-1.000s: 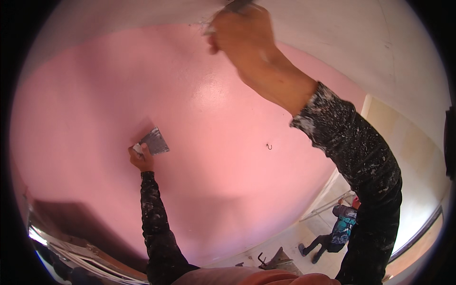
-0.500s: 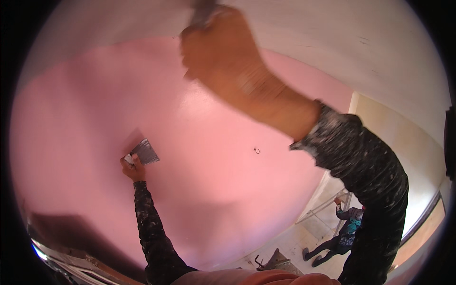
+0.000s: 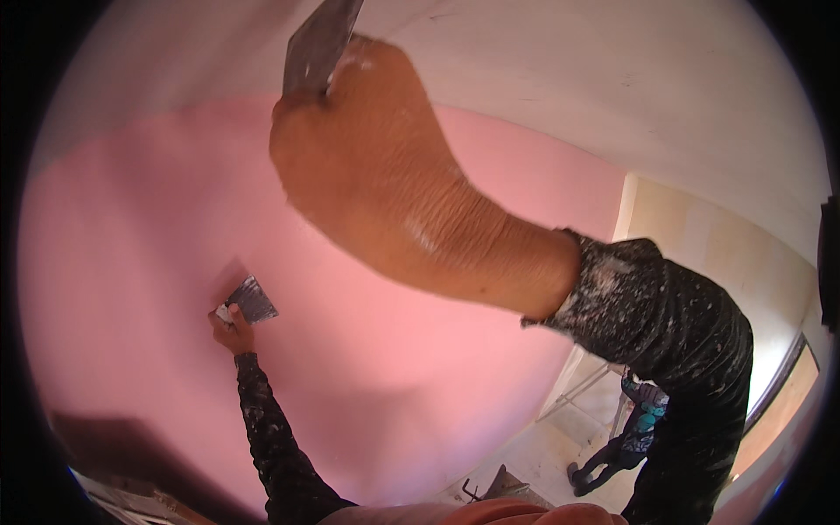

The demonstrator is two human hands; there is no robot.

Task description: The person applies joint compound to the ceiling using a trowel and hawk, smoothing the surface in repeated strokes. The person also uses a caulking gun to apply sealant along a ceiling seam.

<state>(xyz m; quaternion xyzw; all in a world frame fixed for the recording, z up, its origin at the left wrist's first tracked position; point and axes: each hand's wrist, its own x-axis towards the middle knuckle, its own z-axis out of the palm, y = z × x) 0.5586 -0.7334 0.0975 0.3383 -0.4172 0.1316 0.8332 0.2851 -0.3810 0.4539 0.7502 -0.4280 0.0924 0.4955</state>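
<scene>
My right hand (image 3: 359, 149) is raised near the top of the view, closed around a putty knife (image 3: 317, 48). Its grey blade points up against the whitish ceiling (image 3: 542, 79); whether it touches the surface I cannot tell. Lower on the left, my left hand (image 3: 233, 332) grips a second putty knife (image 3: 252, 299) in front of the pink wall (image 3: 376, 350). That blade is wide, dark grey and smeared with white, and it tilts up to the right. Both dark sleeves carry white splatter.
At the lower right another person (image 3: 634, 429) stands on the floor beside a metal ladder or scaffold frame (image 3: 577, 394). A dark angular object (image 3: 507, 488) lies at the wall's foot. A cream wall (image 3: 691, 236) adjoins the pink one on the right.
My right hand has moved left and slightly down, and its blade shows more fully. My left hand has shifted slightly down and left, still holding its putty knife.
</scene>
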